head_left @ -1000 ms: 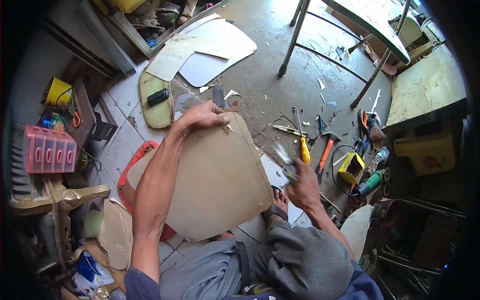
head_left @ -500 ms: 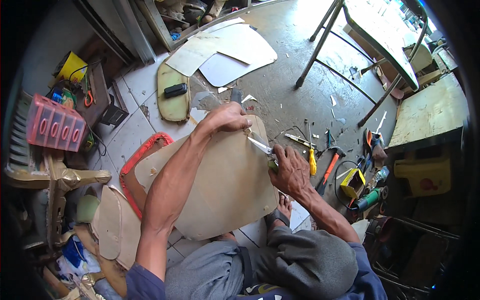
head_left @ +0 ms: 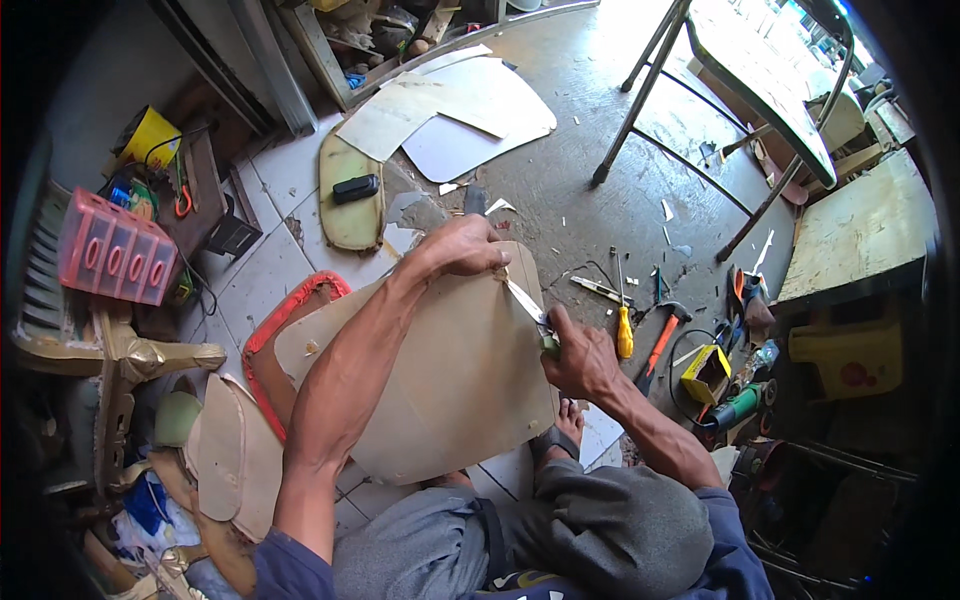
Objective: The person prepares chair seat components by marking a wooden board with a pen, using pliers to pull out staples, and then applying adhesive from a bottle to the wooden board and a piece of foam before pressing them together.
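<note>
My left hand (head_left: pixel 462 247) grips the top edge of a tan, rounded-corner board (head_left: pixel 430 390) held above my knees, its thumb on the face. My right hand (head_left: pixel 583 355) is closed on a green-handled tool with a pointed silver blade (head_left: pixel 525 299); the blade's tip meets a small rough spot in the board just below my left thumb. Behind the board's left side is a red-rimmed panel (head_left: pixel 270 331). My bare foot in a dark sandal shows under the board's right corner.
White cut sheets (head_left: pixel 470 140) and an olive pad (head_left: pixel 350 225) with a black object lie ahead. A screwdriver (head_left: pixel 624 330), hammer (head_left: pixel 660 345) and green grinder (head_left: pixel 737 405) are at right, beneath a metal-legged chair (head_left: pixel 760 80). A pink drawer box (head_left: pixel 115 245) stands left.
The right hand came in from the right, bringing the tool's blade onto the board near my left thumb. Since half a second ago the board and both hands have shifted slightly down in view.
</note>
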Available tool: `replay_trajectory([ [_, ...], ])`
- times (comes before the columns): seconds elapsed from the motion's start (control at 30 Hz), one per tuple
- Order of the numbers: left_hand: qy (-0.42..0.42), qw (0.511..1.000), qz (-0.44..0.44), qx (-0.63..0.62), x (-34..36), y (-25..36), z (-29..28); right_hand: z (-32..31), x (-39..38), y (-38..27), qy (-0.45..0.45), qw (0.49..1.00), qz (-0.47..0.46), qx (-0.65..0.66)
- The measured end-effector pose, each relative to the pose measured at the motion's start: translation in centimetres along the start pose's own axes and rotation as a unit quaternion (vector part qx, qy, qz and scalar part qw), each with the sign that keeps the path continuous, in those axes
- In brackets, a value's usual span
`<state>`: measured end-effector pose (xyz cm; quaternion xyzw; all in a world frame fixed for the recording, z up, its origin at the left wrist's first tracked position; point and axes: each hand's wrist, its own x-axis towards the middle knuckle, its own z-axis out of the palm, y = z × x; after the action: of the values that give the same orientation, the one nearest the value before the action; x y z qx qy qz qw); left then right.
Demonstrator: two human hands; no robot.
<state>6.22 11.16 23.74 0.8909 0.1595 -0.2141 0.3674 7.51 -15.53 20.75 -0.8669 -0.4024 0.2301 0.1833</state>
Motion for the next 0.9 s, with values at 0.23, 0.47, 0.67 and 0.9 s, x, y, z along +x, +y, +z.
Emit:
replay_trajectory([
  [0.23,-0.011,0.998,0.040,-0.048,0.0,-0.4,0.0,2.3,-0.8,3.7,0.012,0.956,-0.045,0.291],
  [0.47,-0.036,0.995,0.055,-0.078,0.4,-1.0,-0.1,2.8,-1.0,5.0,0.158,0.965,0.049,0.202],
  [0.67,-0.048,0.990,0.117,-0.060,-0.8,-0.5,-0.6,1.5,-1.7,2.5,0.200,0.980,0.010,-0.001],
  [0.9,0.025,0.997,0.073,-0.011,0.1,-1.3,0.4,1.6,-1.0,1.7,0.221,0.975,0.004,-0.016],
])
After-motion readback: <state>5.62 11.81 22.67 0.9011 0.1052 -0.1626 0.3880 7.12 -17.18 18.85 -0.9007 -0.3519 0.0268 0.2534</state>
